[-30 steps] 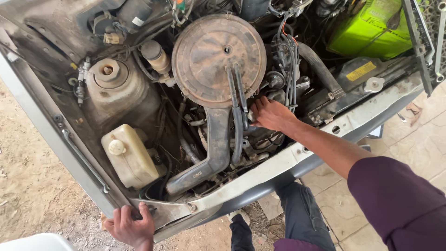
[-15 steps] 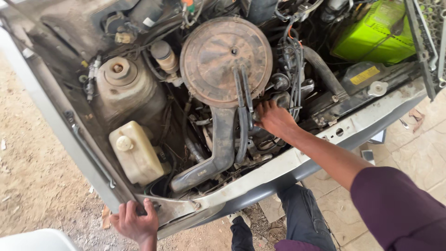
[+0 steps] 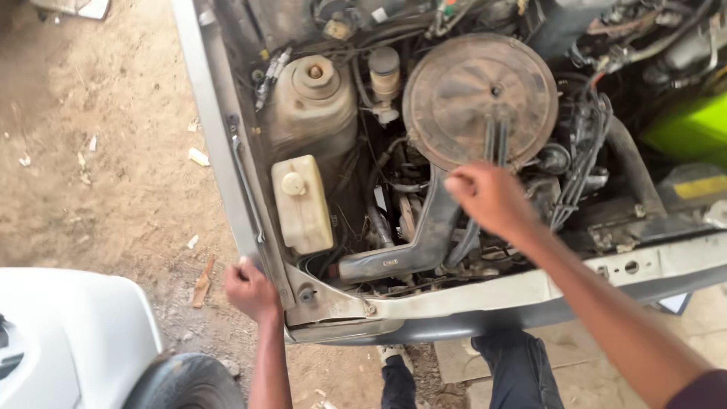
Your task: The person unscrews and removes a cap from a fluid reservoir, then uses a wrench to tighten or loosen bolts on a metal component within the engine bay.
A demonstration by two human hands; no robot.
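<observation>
Round, dusty brown metal air-cleaner housing (image 3: pixel 479 95) sits at centre of the open engine bay, above a black curved intake duct (image 3: pixel 413 246). Right hand (image 3: pixel 488 198) hovers just below the housing rim, over the black hoses (image 3: pixel 496 144); fingers curled loosely together, pinching nothing visible. Left hand (image 3: pixel 250 291) closed around the grey body edge (image 3: pixel 246 189) at the front corner. Cream plastic reservoir (image 3: pixel 301 203) lies between hands, left of the duct.

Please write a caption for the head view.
Right hand over dusty round air cleaner; left hand grips the engine bay's corner.
</observation>
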